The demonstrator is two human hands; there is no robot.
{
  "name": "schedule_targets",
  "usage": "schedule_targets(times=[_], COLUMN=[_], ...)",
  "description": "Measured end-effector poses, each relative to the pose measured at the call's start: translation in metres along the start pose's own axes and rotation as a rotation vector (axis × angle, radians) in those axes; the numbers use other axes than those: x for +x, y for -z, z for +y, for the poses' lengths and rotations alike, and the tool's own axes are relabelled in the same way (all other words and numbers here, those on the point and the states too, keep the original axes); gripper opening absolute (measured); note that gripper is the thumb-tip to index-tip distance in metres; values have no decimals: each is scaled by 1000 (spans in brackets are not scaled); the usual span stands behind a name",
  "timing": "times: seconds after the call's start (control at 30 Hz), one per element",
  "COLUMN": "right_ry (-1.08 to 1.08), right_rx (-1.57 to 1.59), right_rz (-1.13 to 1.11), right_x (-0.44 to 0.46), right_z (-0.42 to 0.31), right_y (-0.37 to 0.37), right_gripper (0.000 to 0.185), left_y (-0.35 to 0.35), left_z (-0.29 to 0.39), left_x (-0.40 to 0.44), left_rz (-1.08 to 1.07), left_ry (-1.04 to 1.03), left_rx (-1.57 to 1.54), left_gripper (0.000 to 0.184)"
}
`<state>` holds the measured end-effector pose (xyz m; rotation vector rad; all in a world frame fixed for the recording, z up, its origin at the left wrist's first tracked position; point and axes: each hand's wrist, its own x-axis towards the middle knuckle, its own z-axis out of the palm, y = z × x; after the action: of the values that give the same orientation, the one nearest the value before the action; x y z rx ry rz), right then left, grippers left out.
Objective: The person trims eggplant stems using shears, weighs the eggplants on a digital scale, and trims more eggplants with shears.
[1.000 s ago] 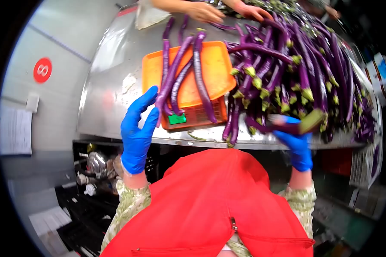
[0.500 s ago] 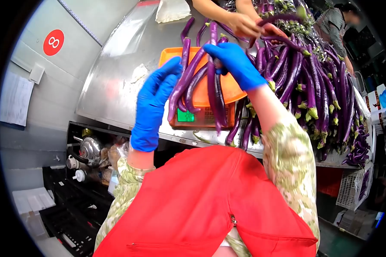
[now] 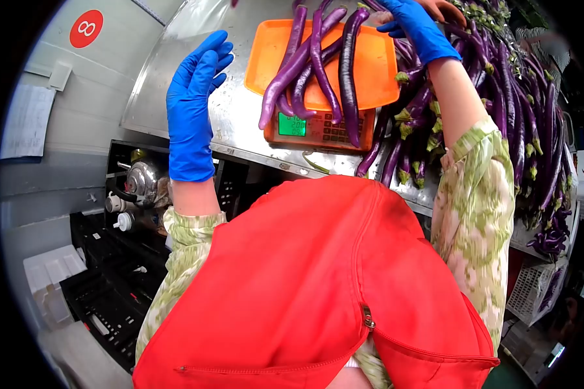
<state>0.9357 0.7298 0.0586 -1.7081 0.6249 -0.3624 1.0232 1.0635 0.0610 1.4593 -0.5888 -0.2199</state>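
Several long purple eggplants (image 3: 348, 71) lie across the orange tray (image 3: 379, 84) of a digital scale (image 3: 318, 134), their lower ends hanging over its front edge. Left of the tray, my left hand (image 3: 193, 113) in a blue glove is raised and open, holding nothing. My right hand (image 3: 422, 29), gloved too, is past the tray's upper right corner beside the eggplant heap (image 3: 499, 97). Its fingers look stretched out and nothing shows in them; the top edge of the view cuts off part of it. The scale's green display (image 3: 292, 125) is lit, its digits blurred.
The scale stands on a metal table (image 3: 230, 139). Another person's hand (image 3: 442, 10) is at the top, close to my right hand. Below the table at left are a metal kettle (image 3: 143, 181) and black crates (image 3: 104, 279). A white basket (image 3: 532, 292) stands low at right.
My right hand has let go of the eggplants, which now rest on the tray, and has moved right to the heap. My left hand has drawn away leftward. The view has shifted.
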Motion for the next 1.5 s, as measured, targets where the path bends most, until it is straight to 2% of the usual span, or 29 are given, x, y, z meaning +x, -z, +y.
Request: schedule_targets(times=[0.17,0.27,0.37,0.53,0.63,1.03,1.37,1.5], right_ry=[55,62,48,82,103,39,33,31], right_rx=[22,40,63,33,-66,-86,-14,32], right_rz=[8,-131,-38,-31,8,-58,31,72], right_x=[-15,4,-6,-7,10,4,-3,-5], right_z=[-3,12,9,8,25,14,16,18], right_y=[-9,-4,-13,-17,-17,-15,-11,-9], right_gripper=[28,27,27,27,55,48,46,46], left_y=[-6,-6,-3,0,0,-2,8,30], left_z=[6,9,12,10,8,5,3,-27], left_x=[-5,-8,-10,-10,-9,-4,7,37], left_rz=[-23,-4,5,9,1,-28,53,85], left_ry=[-16,-15,-10,5,8,41,69,104], left_rx=[26,46,58,53,36,6,3,84], left_gripper=[37,37,37,37,36,37,35,38])
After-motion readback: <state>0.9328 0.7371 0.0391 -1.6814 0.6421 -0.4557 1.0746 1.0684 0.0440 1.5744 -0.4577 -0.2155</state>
